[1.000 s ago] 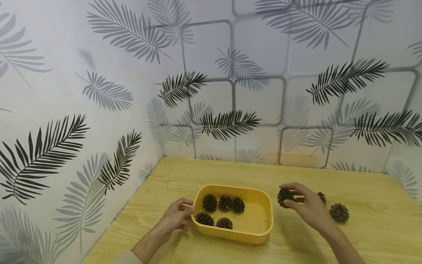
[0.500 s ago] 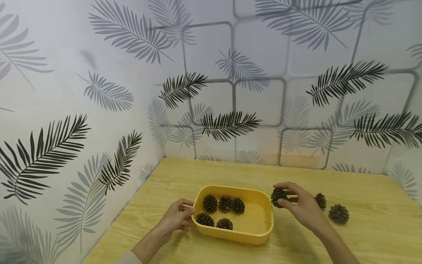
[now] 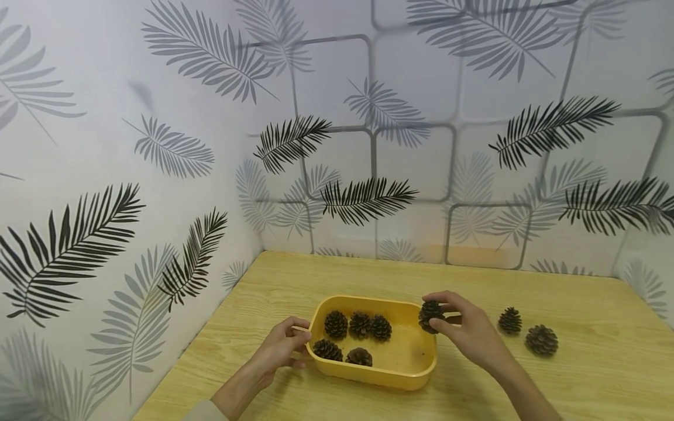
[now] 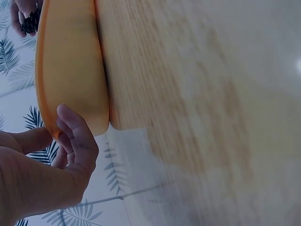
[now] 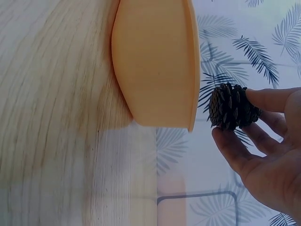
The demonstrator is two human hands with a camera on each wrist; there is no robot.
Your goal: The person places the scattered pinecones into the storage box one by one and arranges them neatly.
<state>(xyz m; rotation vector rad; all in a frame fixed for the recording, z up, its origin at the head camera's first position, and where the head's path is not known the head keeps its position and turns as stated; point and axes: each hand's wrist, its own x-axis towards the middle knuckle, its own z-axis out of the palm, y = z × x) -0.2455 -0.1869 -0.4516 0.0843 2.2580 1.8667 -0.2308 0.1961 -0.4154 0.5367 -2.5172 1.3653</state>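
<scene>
A yellow plastic tub [image 3: 376, 378] stands on the table with several brown pine cones [image 3: 336, 324] inside, grouped toward its left half. My left hand [image 3: 281, 346] grips the tub's left rim; in the left wrist view the thumb and fingers [image 4: 77, 136] pinch that edge. Between the thumb and fingertips of my right hand [image 3: 463, 326] is one pine cone [image 3: 430, 317], held over the tub's right rim. The right wrist view shows this pine cone [image 5: 231, 107] just above the level of the rim, apart from the tub wall [image 5: 155, 61].
To the right of my right hand, a smaller pine cone [image 3: 510, 321] and a wider pine cone [image 3: 541, 340] lie on the wood-grain table [image 3: 605, 374]. A leaf-patterned wall [image 3: 411, 158] closes off the back and the left side.
My right hand has carried its pine cone leftward, from beside the tub to over its right rim. The small pine cone behind that hand now shows fully. The left hand stays put.
</scene>
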